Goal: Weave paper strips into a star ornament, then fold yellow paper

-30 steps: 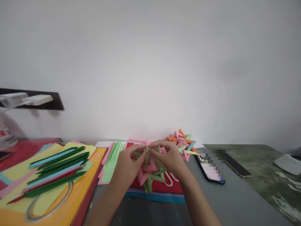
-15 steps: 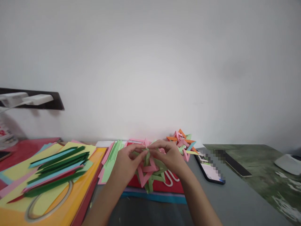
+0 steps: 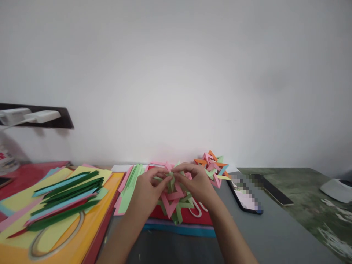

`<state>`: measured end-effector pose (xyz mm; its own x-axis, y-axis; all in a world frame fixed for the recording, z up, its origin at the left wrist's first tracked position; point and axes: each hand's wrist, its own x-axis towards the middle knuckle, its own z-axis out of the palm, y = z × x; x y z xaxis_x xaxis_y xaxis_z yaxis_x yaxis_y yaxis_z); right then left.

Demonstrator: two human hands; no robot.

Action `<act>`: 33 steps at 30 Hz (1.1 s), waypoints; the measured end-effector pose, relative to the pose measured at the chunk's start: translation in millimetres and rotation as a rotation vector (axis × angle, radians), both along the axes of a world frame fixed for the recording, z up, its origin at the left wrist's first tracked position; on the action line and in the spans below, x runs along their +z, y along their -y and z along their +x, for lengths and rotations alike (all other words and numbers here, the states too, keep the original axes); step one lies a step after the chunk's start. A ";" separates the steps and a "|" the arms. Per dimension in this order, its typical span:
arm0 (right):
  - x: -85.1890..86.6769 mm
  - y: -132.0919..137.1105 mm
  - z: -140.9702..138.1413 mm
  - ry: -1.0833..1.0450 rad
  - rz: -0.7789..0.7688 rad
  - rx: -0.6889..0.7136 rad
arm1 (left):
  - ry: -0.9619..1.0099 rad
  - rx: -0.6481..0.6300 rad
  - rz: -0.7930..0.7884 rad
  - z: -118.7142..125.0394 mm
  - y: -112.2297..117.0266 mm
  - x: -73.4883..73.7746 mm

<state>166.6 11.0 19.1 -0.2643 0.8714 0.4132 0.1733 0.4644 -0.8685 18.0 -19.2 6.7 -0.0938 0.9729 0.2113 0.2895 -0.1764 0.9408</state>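
Note:
A pink and green folded-paper star model (image 3: 172, 201) is between my two hands, above a red sheet (image 3: 198, 218). My left hand (image 3: 150, 185) pinches its top from the left. From the right, my right hand (image 3: 194, 183) pinches the same top spot, fingertips almost meeting the left ones. Both hands are closed, and they hide part of the model's upper side. White scissor handles (image 3: 195, 209) poke out beside the model on the right. A second paper star model (image 3: 213, 167) in orange, pink, green and blue stands behind my right hand.
Folded green, blue and pink paper strips (image 3: 68, 198) lie on yellow sheets at left, near a clear ring (image 3: 55, 249). Light green strips (image 3: 132, 187) are left of my hands. A phone (image 3: 246, 201) and a dark flat device (image 3: 276, 190) lie to the right.
Both hands keep their pinch at the top of the model. The model has turned or tilted very slightly; little else differs besides a small shift of the view.

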 end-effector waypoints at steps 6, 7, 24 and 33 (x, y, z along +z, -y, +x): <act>0.0 0.5 -0.2 -0.006 -0.026 0.006 | -0.027 0.034 0.027 0.9 2.2 1.7; 0.1 0.2 0.4 -0.004 -0.027 0.017 | -0.026 0.036 0.028 0.8 2.4 1.5; -5.1 -5.2 1.7 -0.075 -0.152 0.042 | 0.009 -0.017 0.009 -0.8 1.6 0.6; -2.8 -3.4 1.4 -0.026 -0.074 0.068 | -0.062 0.007 0.026 1.8 1.7 2.1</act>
